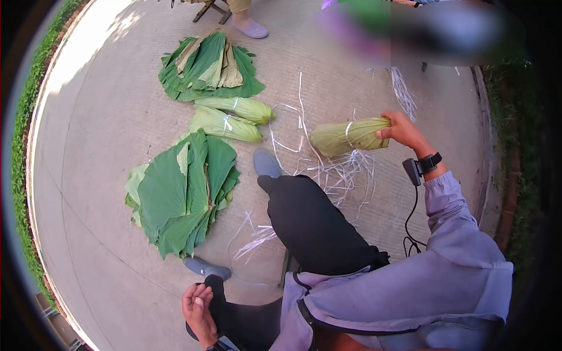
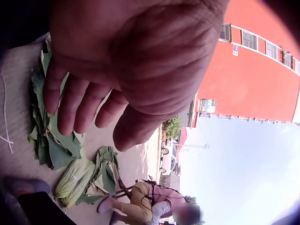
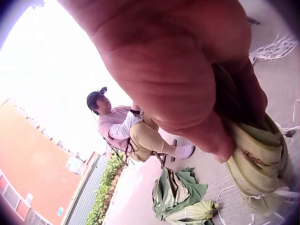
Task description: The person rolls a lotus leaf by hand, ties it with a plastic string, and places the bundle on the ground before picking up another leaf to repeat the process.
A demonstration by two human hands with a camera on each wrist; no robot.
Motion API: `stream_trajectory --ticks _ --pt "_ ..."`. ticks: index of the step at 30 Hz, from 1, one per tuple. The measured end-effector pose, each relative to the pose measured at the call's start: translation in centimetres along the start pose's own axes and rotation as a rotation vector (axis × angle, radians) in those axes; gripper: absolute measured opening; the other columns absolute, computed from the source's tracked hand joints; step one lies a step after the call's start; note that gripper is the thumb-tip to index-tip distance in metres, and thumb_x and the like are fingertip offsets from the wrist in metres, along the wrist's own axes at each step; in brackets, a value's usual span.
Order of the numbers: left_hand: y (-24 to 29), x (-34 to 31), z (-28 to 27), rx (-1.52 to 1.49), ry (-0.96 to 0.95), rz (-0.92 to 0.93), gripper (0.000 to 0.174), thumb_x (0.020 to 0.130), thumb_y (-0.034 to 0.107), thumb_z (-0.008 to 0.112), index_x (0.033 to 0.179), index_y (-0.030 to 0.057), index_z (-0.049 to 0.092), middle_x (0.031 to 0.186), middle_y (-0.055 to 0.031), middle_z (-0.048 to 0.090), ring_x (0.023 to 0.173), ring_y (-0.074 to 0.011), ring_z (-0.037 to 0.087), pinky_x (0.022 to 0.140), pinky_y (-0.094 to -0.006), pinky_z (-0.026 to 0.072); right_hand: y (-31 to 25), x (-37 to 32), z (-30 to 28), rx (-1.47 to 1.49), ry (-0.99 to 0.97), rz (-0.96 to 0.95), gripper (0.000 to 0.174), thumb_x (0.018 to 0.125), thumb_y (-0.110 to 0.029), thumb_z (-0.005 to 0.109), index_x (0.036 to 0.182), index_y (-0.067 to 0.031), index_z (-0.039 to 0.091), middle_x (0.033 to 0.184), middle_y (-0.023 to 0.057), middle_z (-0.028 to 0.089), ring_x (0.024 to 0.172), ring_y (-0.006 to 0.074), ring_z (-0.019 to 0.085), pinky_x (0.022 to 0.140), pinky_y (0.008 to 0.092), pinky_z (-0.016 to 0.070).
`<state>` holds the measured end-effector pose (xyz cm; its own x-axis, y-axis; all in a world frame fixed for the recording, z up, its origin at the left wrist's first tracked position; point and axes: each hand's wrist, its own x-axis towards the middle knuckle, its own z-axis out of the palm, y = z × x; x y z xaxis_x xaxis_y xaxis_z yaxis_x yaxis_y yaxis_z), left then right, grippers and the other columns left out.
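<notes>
- Rolled leaf bundle (image 1: 331, 140), pale green, white tie (image 1: 348, 133) round its middle: in front of the wearer's bent knee, above a tangle of white strips (image 1: 342, 181). Contact with the paving cannot be told.
- Right hand (image 1: 404, 130): fingers and thumb grasping the bundle's narrower end; wide end points toward the leaf piles.
- Left hand (image 1: 200, 310): released, fingers loosely bent, well apart from the bundle, near the wearer's dark-trousered knee.
- Gap left of the bundle: paving (image 1: 105, 175) crossed by a few strips, then two tied bundles (image 1: 227, 124) side by side.
- Those two lie between a near leaf pile (image 1: 175, 193) and a far leaf pile (image 1: 211, 70); ragged leaf edges spread onto the paving.
- Grey shoe (image 1: 267, 162) by the tangle's edge; the other beside the near pile.
- Wide paving from the piles to the left hedge (image 1: 20, 175); right kerb (image 1: 486, 117) well beyond the bundle.
- Seated person (image 3: 124, 126) past the far pile.
</notes>
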<state>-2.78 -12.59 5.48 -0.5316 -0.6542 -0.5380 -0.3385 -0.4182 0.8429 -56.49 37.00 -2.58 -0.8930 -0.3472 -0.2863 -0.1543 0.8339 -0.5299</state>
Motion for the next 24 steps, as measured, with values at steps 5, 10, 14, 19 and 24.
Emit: stream_trajectory --ticks 5,10,14,19,24 --pt "-0.2 -0.4 0.0 -0.004 0.002 0.030 0.051 0.100 0.017 0.068 0.142 -0.0071 0.051 0.132 -0.0228 0.065 0.118 -0.0310 0.070 0.103 -0.0402 0.0563 -6.0 6.3 3.5 -0.037 0.219 -0.116 0.042 0.082 -0.028 0.083 0.101 0.0053 0.066 0.101 0.0302 0.069 0.096 0.0449 0.069 0.085 0.0510 0.0529" --pt "-0.6 -0.8 -0.3 -0.021 0.013 0.042 0.052 0.099 0.015 0.069 0.142 -0.0073 0.051 0.132 -0.0234 0.065 0.118 -0.0312 0.070 0.104 -0.0407 0.0559 -5.5 14.7 13.3 -0.092 0.333 -0.188 0.043 0.085 -0.028 0.081 0.109 0.0021 0.062 0.114 0.0298 0.064 0.109 0.0464 0.064 0.092 0.0521 0.0517" --pt "-0.8 -1.5 -0.6 -0.017 0.047 0.047 0.053 0.099 0.015 0.070 0.143 -0.0072 0.051 0.132 -0.0234 0.066 0.118 -0.0313 0.070 0.103 -0.0407 0.0557 -6.6 13.3 15.5 -0.169 0.222 -0.268 0.041 0.083 -0.020 0.082 0.112 0.0012 0.061 0.116 0.0289 0.061 0.111 0.0487 0.062 0.095 0.0538 0.0521" --pt "-1.5 -1.5 -1.5 -0.022 0.026 0.065 0.053 0.099 0.016 0.070 0.143 -0.0067 0.052 0.132 -0.0232 0.066 0.117 -0.0313 0.070 0.103 -0.0399 0.0554 -5.9 5.3 12.9 -0.272 -0.002 -0.378 0.041 0.082 -0.017 0.083 0.113 0.0006 0.061 0.114 0.0271 0.061 0.110 0.0484 0.062 0.095 0.0533 0.0516" --pt "-1.5 -1.0 -1.6 0.022 -0.038 0.064 0.057 0.099 0.025 0.075 0.144 -0.0026 0.052 0.133 -0.0184 0.067 0.117 -0.0285 0.070 0.103 -0.0402 0.0558 -4.3 -3.0 8.7 -0.208 -0.208 -0.273 0.044 0.078 -0.019 0.085 0.111 0.0024 0.064 0.113 0.0265 0.064 0.111 0.0455 0.064 0.095 0.0509 0.0523"
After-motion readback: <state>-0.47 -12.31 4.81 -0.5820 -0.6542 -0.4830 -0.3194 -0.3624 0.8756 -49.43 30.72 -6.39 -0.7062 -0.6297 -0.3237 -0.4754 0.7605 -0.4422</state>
